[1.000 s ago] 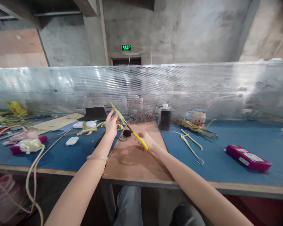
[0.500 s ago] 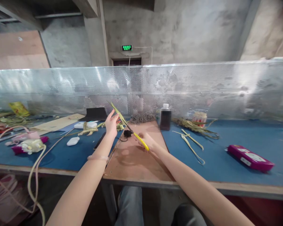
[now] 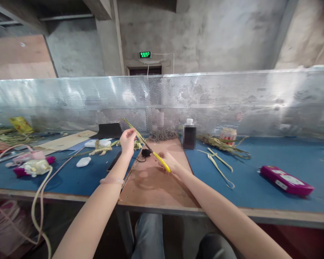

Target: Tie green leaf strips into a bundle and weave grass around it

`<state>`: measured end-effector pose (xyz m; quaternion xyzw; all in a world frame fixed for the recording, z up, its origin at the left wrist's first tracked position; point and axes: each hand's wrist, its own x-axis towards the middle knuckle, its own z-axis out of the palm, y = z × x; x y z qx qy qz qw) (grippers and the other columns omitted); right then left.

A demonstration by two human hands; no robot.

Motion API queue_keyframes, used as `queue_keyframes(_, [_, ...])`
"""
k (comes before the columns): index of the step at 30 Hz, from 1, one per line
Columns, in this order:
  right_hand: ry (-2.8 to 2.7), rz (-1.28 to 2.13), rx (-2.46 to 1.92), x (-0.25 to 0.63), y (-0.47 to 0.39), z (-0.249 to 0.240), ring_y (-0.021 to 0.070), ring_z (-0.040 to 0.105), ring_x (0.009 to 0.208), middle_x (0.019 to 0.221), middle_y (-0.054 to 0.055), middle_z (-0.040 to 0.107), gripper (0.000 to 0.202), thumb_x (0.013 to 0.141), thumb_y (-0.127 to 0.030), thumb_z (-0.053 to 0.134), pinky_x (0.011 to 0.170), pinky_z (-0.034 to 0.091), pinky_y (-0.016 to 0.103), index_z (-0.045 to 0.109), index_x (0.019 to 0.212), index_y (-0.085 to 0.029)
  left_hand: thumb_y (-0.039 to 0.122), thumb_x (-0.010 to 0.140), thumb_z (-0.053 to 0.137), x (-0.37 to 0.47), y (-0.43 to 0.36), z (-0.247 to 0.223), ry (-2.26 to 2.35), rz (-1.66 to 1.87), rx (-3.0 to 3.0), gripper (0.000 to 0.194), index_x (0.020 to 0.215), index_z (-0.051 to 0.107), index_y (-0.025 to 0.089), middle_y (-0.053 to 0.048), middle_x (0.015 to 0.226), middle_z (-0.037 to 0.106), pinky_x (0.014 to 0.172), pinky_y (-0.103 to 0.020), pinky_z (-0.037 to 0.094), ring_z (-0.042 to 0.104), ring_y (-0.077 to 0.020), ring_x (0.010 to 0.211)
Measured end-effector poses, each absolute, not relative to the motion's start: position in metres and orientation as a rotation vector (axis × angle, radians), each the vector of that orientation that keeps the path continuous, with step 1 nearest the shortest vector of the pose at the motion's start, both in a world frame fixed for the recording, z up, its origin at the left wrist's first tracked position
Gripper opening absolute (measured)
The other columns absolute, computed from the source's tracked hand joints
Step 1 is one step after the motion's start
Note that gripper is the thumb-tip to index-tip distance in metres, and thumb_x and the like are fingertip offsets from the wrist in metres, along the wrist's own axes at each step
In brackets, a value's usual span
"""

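1. My left hand (image 3: 128, 142) is raised over the counter (image 3: 78, 180), a blue-topped work surface. Its thumb and fingertips are pinched together on a narrow, yellow-green strip of dried leaf (image 3: 129, 124).
2. The strip slants: its thin tip points up and left past my fingers, and its lower part runs down to the right.
3. My right hand (image 3: 169, 162) is curled around a scissor-like tool with a long yellow handle and dark metal end (image 3: 161, 161). Most of those fingers are hidden.
4. The tool's dark end points up and left, meeting the lower part of the strip; I cannot tell whether its blades close around it.
5. Below is a reddish-brown board (image 3: 156, 187), with a small black tuft of thread (image 3: 145, 153) near the tool and a heap of grey cord (image 3: 163, 135) at the back.
6. Right of the board stands a dark bottle with a white cap (image 3: 189, 136); pale, thin plant strips (image 3: 218, 167) lie beyond.
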<state>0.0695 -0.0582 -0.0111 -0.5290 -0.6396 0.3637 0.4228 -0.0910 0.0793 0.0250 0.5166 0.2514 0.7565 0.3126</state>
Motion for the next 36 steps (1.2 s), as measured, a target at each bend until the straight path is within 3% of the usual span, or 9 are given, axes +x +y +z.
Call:
queue_keyframes(10, [-1.616, 0.845, -1.368, 0.07, -0.061, -0.005, 0.0082, 0.039, 0.033, 0.038, -0.007, 0.037, 0.045, 0.073, -0.06, 0.051, 0.035, 0.027, 0.02, 0.039, 0.06, -0.019, 0.025, 0.063, 0.071, -0.088, 0.071, 0.025, 0.786, 1.921, 1.464, 0.036, 0.098, 0.069, 0.019, -0.006, 0.104, 0.066, 0.057, -0.022, 0.043, 0.055, -0.0113, 0.065])
queue_keyframes(16, [-1.622, 0.795, -1.385, 0.072, -0.055, -0.006, 0.0064, 0.036, 0.037, 0.044, -0.006, 0.041, 0.047, 0.073, -0.063, 0.051, 0.037, 0.023, 0.02, 0.04, 0.061, -0.019, 0.027, 0.063, 0.072, -0.088, 0.074, 0.025, 0.798, 1.881, 1.468, 0.04, 0.102, 0.068, 0.018, -0.005, 0.095, 0.067, 0.054, -0.021, 0.041, 0.049, -0.0074, 0.053])
queue_keyframes(25, [-1.632, 0.805, -1.397, 0.072, -0.05, -0.006, 0.0066, 0.037, 0.038, 0.045, -0.005, 0.04, 0.047, 0.075, -0.062, 0.05, 0.038, 0.024, 0.019, 0.039, 0.061, -0.019, 0.028, 0.062, 0.072, -0.086, 0.071, 0.025, 0.813, 1.885, 1.512, 0.042, 0.103, 0.068, 0.02, -0.005, 0.099, 0.066, 0.054, -0.02, 0.043, 0.053, -0.0077, 0.058])
queue_keyframes(36, [-1.598, 0.767, -1.429, 0.069, -0.047, -0.009, 0.0067, 0.035, 0.042, 0.048, -0.005, 0.038, 0.042, 0.077, -0.057, 0.05, 0.04, 0.023, 0.019, 0.043, 0.064, -0.017, 0.029, 0.063, 0.072, -0.087, 0.064, 0.024, 0.875, 1.852, 1.512, 0.042, 0.104, 0.068, 0.018, -0.001, 0.075, 0.064, 0.056, -0.023, 0.042, 0.052, -0.01, 0.053])
